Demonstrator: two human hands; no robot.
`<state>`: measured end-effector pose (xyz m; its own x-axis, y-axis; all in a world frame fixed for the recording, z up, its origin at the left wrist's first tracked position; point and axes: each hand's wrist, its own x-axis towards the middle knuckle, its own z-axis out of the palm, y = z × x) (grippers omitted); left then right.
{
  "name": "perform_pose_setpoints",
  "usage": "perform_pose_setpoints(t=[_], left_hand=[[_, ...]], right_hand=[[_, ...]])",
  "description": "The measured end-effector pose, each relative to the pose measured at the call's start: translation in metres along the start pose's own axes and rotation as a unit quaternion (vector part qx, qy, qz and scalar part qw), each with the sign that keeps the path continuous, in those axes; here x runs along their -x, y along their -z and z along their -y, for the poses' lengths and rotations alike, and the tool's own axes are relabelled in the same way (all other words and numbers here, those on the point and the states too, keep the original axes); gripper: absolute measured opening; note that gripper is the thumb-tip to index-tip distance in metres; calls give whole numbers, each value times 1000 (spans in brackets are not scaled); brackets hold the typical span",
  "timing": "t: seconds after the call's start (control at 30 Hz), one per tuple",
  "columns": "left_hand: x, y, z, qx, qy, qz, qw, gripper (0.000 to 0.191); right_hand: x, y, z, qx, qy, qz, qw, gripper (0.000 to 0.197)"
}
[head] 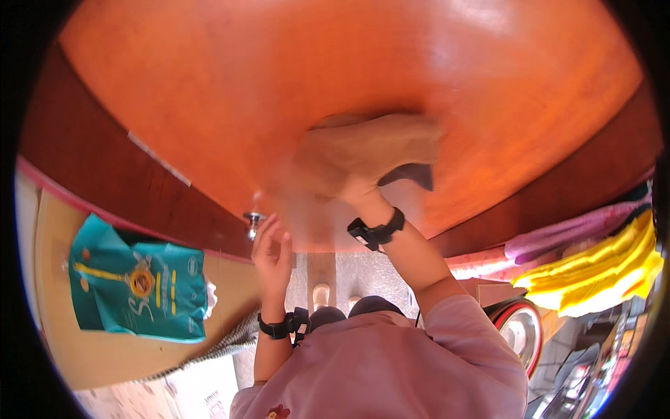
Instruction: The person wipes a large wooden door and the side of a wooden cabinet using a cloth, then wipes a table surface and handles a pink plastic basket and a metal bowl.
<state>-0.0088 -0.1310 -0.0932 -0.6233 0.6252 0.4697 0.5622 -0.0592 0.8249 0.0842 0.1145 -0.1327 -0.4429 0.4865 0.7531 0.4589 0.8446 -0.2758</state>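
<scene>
An orange-brown wooden door [251, 78] with a glossy surface stands before me. My right hand [361, 189] holds a brown cloth [371, 144] flat against it. The cloth covers most of its fingers, and both are blurred. A dark flap [416, 175] shows at the cloth's lower right corner. Close to the shiny metal doorknob [255, 225], my left hand [273, 256] is raised with its fingers apart and slightly curled. It holds nothing; whether its fingertips touch the knob, I cannot tell.
Dark brown door frame [94, 125] runs along both sides. A teal printed bag [172, 309] lies on a tan surface [120, 361] at left. Yellow cloth [591, 272] and purple fabric [570, 228] hang at right, above a red-rimmed round object [521, 335].
</scene>
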Motion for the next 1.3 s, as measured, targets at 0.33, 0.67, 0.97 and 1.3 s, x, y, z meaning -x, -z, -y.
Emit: perform_pose_setpoints(t=[0.33,0.67,0.97,1.3], left_hand=[[67,5,9,54,62,42,996,21],[138,33,24,6,133,-1,991,18],[176,50,21,6,149,91,985,27],[225,90,38,-22,190,63,979,31]], right_hand=[[41,14,57,-301,174,523,778,61],[87,1,-7,-406,9,566,717,18],[-1,-107,133,-35,443,239,863,33],[10,-182,206,167,535,349,751,24]])
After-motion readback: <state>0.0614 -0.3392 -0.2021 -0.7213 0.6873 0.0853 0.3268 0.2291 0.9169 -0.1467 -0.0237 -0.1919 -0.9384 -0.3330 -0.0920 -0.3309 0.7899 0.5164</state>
